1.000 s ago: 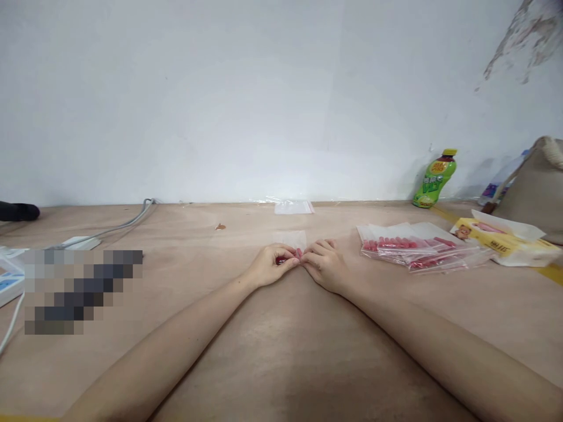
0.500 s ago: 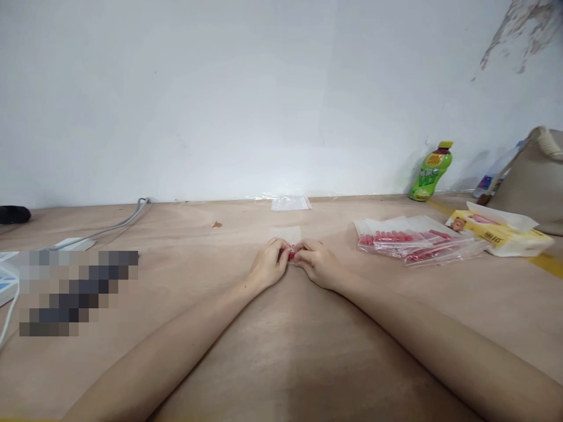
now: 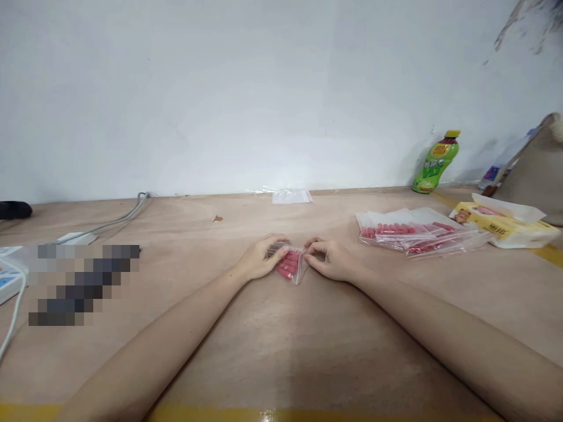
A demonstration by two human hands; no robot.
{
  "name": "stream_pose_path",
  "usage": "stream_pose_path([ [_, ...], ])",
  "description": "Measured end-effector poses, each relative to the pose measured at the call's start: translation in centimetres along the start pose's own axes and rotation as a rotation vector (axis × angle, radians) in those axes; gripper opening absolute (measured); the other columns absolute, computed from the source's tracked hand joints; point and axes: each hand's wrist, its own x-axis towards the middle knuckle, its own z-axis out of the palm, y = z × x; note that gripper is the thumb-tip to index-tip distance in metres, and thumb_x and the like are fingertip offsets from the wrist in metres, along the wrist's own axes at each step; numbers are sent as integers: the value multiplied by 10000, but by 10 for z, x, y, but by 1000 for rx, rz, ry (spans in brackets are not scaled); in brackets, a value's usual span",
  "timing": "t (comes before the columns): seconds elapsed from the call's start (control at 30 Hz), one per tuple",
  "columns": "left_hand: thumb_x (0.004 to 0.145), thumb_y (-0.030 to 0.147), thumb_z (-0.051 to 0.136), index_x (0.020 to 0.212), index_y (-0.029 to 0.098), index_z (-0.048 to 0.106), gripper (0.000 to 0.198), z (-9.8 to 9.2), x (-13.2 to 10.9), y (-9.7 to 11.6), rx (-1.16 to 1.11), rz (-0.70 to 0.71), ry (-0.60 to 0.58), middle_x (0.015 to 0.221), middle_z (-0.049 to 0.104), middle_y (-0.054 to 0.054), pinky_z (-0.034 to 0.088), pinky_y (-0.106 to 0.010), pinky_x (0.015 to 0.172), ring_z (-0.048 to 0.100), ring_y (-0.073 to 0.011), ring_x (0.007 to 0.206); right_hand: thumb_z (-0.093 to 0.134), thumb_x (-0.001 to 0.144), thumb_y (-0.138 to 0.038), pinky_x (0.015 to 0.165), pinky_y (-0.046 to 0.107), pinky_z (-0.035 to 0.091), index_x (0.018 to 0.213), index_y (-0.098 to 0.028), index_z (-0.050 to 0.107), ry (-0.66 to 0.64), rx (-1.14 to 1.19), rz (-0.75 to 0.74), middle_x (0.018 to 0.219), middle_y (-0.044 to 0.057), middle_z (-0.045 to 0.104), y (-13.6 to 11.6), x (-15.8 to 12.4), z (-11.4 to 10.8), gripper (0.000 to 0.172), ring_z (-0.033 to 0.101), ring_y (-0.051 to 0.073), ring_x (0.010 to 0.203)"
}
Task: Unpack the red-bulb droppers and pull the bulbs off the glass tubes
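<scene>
A small clear zip bag (image 3: 296, 273) with several red cylindrical pieces (image 3: 288, 265) inside is between my hands, tilted over the wooden table. My left hand (image 3: 263, 258) grips its left side, thumb on top and fingers behind. On the right, my right hand (image 3: 329, 258) has thumb and forefinger curled together at the bag's edge, seemingly pinching it. To the right lie several similar bags (image 3: 391, 230) of red pieces, overlapping in a pile.
A flat, empty-looking clear bag (image 3: 291, 196) lies by the wall. At right are a yellow tissue pack (image 3: 505, 225), a green drink bottle (image 3: 437, 162) and a beige bag (image 3: 532, 176). Grey cable (image 3: 114, 225), a white power strip (image 3: 13, 275) and a pixelated dark patch are at left.
The bag has turned, so its red pieces now show and its edge points toward me. My hands have moved slightly apart. The view has shifted a little.
</scene>
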Motion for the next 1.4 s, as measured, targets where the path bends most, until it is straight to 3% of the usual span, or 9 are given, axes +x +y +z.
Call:
stream_pose_path([
  [0.17,815,276,485,1097,182,546,303,-7,-7,11,95,41,-97,1097,590,-61,447,-323,881,554,-189,1000,581,742,-266,799,334,411,861,-204,679,75,-205,76,926,59,542,0,2,2,166,525,182,894],
  [0.47,786,299,539,1209,175,467,447,-22,-21,3,55,45,-200,1206,537,-85,406,-376,948,511,-220,1084,656,675,-455,815,433,324,1084,-275,608,-81,-306,210,872,55,534,-4,2,0,450,484,241,909],
  [0.63,801,331,530,1224,193,449,452,-20,-20,5,48,8,-184,1208,538,-81,430,-385,920,526,-224,1065,604,734,-261,775,334,390,980,-239,651,-15,-63,111,812,24,575,0,8,5,252,523,175,817],
  [0.77,800,342,539,1226,202,445,459,-16,-18,2,25,51,-148,1229,525,-79,400,-390,955,499,-229,1113,576,734,-207,785,305,415,944,-221,654,32,51,81,892,30,618,3,13,13,224,548,171,849],
  [1.0,774,376,570,1201,201,463,474,-13,-19,-6,33,-10,-120,1186,547,-79,434,-370,915,532,-221,1060,587,722,-234,713,276,437,921,-200,618,-71,151,176,872,13,642,3,15,15,204,569,148,767],
  [1.2,789,355,553,1222,215,440,468,-14,-19,-3,11,-22,-146,1195,532,-78,432,-379,918,519,-219,1071,592,727,-245,650,252,454,979,-187,529,-41,363,289,869,26,630,6,17,26,266,572,116,704],
  [1.4,788,346,558,1204,205,457,451,-14,-19,-4,-5,-18,-134,1199,526,-86,429,-375,917,510,-221,1080,659,654,-271,606,232,455,889,-158,567,-218,589,247,740,1,618,-7,17,21,277,562,102,649],
])
